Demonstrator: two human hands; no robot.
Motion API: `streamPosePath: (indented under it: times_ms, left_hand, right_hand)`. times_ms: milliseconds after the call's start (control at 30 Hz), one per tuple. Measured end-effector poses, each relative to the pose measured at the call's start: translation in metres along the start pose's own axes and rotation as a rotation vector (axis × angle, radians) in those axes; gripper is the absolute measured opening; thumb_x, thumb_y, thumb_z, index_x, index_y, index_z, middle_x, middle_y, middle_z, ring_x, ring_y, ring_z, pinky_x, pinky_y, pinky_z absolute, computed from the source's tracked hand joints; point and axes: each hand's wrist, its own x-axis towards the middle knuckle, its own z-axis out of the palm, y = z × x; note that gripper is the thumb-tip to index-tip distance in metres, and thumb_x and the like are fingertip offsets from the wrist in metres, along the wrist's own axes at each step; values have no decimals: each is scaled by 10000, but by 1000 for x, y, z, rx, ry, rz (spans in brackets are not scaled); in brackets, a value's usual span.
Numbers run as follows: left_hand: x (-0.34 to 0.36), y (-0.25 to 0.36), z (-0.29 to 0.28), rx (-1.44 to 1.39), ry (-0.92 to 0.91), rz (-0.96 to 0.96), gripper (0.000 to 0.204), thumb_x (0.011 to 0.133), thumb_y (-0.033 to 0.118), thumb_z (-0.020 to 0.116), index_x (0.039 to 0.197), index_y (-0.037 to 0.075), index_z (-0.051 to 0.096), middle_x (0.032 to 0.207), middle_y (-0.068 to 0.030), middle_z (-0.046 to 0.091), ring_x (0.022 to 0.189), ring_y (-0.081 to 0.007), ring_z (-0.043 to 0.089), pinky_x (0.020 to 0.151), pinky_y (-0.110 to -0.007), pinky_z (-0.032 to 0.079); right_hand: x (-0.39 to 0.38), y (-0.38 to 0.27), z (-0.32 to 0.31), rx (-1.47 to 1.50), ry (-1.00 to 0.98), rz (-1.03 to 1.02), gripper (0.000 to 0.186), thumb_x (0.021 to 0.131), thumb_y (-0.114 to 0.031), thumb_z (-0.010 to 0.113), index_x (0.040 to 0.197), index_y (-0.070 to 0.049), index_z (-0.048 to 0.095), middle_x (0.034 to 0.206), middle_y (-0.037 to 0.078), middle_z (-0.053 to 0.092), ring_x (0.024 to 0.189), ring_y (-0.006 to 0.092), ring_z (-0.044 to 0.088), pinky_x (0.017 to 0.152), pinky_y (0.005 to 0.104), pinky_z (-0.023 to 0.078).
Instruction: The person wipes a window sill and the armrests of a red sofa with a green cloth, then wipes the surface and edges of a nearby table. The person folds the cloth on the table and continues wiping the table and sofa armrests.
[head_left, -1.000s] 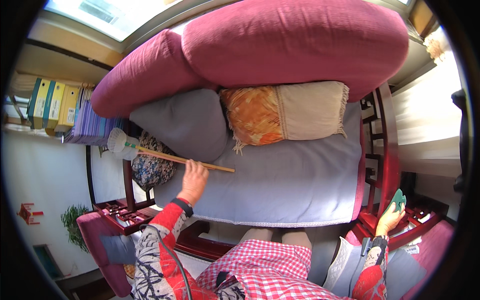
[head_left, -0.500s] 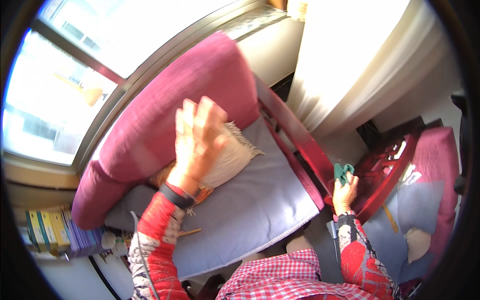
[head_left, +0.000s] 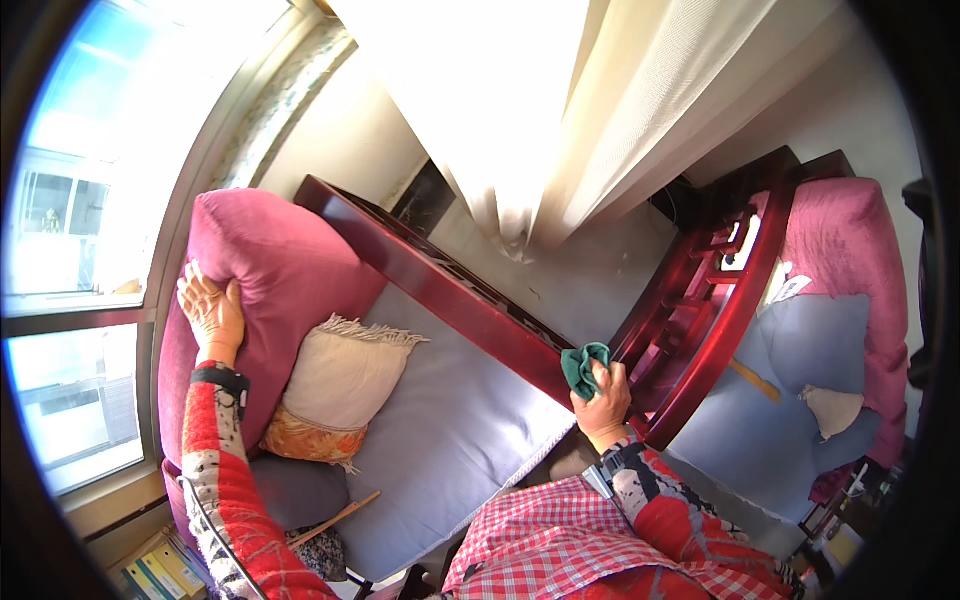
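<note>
From the head view: the left hand point(head_left: 212, 314) is spread wide on the pink backrest point(head_left: 285, 240), gripping nothing, palm down, which looks like a steadying lean. Over to the right hand point(head_left: 606, 408), and here's the green cloth point(head_left: 582, 371), fingers closed on it, bunched up, probably so it stays compact in the grip. It sits right at the front end of the dark red armrest point(head_left: 455, 296); whether cloth meets wood, I can't tell. Between the arms, the fringed pillow point(head_left: 345, 372) rests against the backrest, seemingly propped by it, and a thin stick point(head_left: 350, 510) lies on the grey seat point(head_left: 450, 400), held by neither hand.
</note>
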Motion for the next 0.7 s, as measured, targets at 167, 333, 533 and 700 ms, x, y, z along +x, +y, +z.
streamPosePath:
  times_ms: [167,333,533,700]
  left_hand:
    - [-1,-9,12,56,-48,3,820,1000,357,593,1582,-72,206,1648,-239,266,1496,-486,253,1255,-538,179]
    - [-1,-9,8,177,-105,-5,759,1030,342,531,1552,-120,232,1638,-258,274,1524,-473,229,1257,-538,169]
    - [1,-22,19,124,-107,3,804,1004,350,599,1542,-126,237,1595,-271,336,1500,-459,283,1256,-528,191]
    - [5,5,-24,-128,-42,-69,610,1015,246,588,1484,-93,393,1477,-299,469,1406,-466,401,1205,-516,290]
  right_hand:
    - [-1,6,2,26,-29,2,439,809,-295,769,1191,-117,646,976,153,566,864,380,621,733,477,531]
    - [-7,8,5,52,-23,25,469,786,-314,777,1201,-134,653,969,149,558,850,384,614,727,479,525]
    - [-2,4,2,86,-17,21,483,800,-321,760,1235,-141,653,997,141,575,874,385,616,739,496,522]
    - [-3,4,5,101,-32,47,556,746,-312,804,1263,-170,655,1029,139,592,902,391,623,772,495,527]
